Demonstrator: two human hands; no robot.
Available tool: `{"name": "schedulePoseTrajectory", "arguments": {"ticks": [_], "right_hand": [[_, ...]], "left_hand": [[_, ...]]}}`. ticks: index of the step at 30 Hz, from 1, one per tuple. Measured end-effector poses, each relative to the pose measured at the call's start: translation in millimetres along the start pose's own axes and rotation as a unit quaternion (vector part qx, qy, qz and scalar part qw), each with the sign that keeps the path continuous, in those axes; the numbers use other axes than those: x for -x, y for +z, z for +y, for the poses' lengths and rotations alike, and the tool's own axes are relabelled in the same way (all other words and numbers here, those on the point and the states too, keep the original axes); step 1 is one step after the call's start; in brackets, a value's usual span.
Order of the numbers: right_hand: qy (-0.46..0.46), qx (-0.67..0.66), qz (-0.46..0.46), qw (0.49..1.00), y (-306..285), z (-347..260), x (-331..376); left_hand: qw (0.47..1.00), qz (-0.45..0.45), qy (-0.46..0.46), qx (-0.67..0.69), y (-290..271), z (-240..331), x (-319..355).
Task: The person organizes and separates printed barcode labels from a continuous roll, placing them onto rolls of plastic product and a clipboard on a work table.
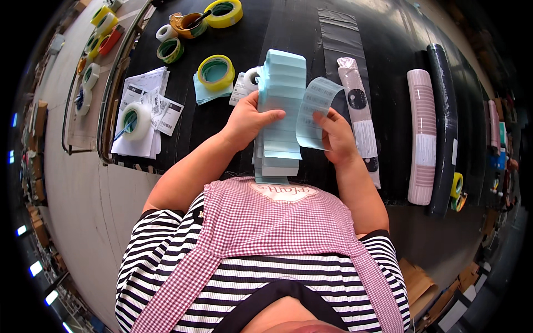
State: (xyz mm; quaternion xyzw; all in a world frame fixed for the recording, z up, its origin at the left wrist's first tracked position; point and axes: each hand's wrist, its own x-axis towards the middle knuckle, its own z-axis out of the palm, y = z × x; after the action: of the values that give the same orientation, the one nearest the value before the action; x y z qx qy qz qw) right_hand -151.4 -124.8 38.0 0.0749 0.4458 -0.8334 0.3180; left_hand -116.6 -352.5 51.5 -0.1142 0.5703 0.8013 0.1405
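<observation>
My left hand [243, 126] is closed on a long fan-folded stack of light blue label paper [284, 105], its thumb lying across the front. The stack hangs down to the front of my apron. Just to its right, my right hand [337, 133] pinches a curling strip of printed labels [316, 102] between thumb and fingers. The strip bows toward the stack; whether the two are joined, I cannot tell. Beyond my right hand, a slim pink wrapped roll [350, 83] bearing a white label lies on the black table [300, 28].
Left on the table lie printed sheets [136, 145] under a clear tape roll [144, 119]. A yellow tape roll [215, 85] sits on blue paper; more tapes and an orange-brown tape dispenser [180, 25] stand behind. At right lie a pink roll [422, 122] and a black roll [442, 111].
</observation>
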Motion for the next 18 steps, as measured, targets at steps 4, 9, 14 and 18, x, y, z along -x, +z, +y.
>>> {"name": "schedulePoseTrajectory", "arguments": {"ticks": [4,9,14,18], "right_hand": [[0.019,-0.044,-0.042,0.998,5.0,11.0,-6.2],[0.041,-0.086,-0.046,0.994,-5.8,23.6,-11.9],[0.031,-0.066,-0.053,0.996,-17.9,30.8,-16.4],[0.042,-0.103,-0.057,0.992,-26.5,34.5,-17.1]], "left_hand": [[0.995,0.029,0.053,-0.076,11.5,-9.3,-6.8],[0.991,0.041,0.056,-0.118,15.8,-9.8,-13.0],[0.997,-0.062,-0.012,-0.044,2.7,-6.4,-13.4],[0.994,-0.073,-0.012,-0.074,1.8,-1.6,-14.3]]}}
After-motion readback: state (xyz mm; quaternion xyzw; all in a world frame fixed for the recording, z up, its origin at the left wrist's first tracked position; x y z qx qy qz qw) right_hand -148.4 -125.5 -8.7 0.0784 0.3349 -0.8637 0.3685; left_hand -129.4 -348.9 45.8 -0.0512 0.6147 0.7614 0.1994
